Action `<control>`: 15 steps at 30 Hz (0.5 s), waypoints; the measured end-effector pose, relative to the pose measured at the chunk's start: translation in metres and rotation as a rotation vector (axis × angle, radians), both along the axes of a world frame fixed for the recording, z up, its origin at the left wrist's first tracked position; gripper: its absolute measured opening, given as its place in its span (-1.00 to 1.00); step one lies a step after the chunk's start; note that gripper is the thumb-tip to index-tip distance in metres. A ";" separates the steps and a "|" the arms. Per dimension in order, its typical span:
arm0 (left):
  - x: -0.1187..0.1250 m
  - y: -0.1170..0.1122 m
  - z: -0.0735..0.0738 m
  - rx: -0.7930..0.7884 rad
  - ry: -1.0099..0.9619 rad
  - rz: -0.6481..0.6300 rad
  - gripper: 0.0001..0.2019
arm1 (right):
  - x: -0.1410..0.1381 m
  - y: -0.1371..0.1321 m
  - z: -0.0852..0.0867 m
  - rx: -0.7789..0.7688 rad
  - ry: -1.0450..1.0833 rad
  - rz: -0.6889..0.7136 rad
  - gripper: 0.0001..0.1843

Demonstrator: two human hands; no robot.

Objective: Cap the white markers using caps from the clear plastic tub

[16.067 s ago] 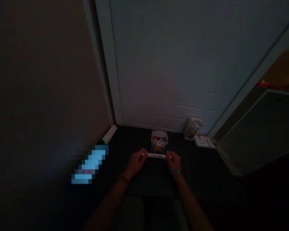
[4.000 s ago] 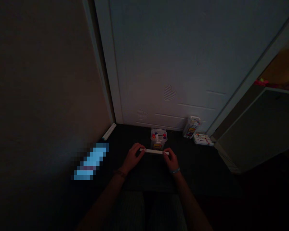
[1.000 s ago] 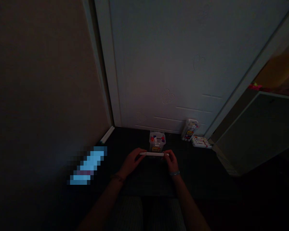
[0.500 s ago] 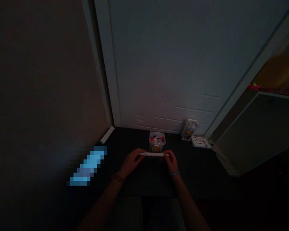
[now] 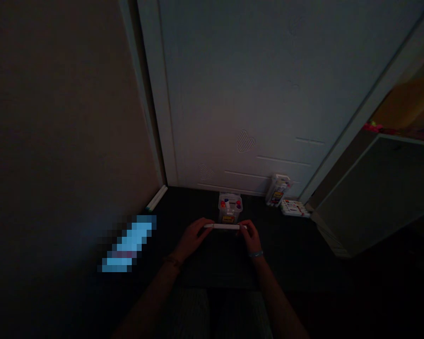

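Note:
A white marker pen lies level between my two hands, held above the dark table. My left hand pinches its left end, and my right hand pinches its right end, fingers closed on both sides. Just behind the marker stands a clear plastic box with several markers upright in it, their caps red, orange and blue. Dim light hides the finer detail of the fingertips.
On the dark table, white markers lie at the left wall, near a blurred bright screen-like patch. Toward the right are an upright pack of markers and a flat-lying set. A white panel rises behind.

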State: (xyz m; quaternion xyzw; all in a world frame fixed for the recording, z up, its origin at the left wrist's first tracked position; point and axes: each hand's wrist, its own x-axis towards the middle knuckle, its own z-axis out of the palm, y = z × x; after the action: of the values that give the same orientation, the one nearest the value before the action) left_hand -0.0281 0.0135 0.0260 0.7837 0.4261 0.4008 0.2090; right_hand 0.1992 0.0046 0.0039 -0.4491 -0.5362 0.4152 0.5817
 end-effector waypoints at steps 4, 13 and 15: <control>0.000 -0.001 0.002 0.001 0.003 -0.003 -0.77 | 0.000 -0.001 0.002 0.001 -0.005 0.008 -0.78; -0.001 0.000 -0.001 0.011 0.040 0.015 -0.77 | -0.002 -0.003 0.006 -0.015 -0.028 -0.015 -0.73; -0.001 0.000 -0.001 0.017 0.044 0.022 -0.77 | -0.001 -0.002 0.005 -0.017 -0.031 -0.009 -0.74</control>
State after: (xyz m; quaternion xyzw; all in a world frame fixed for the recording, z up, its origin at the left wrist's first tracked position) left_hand -0.0296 0.0137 0.0251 0.7892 0.4357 0.3894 0.1888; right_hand 0.1979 0.0027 0.0085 -0.4629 -0.5396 0.4103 0.5712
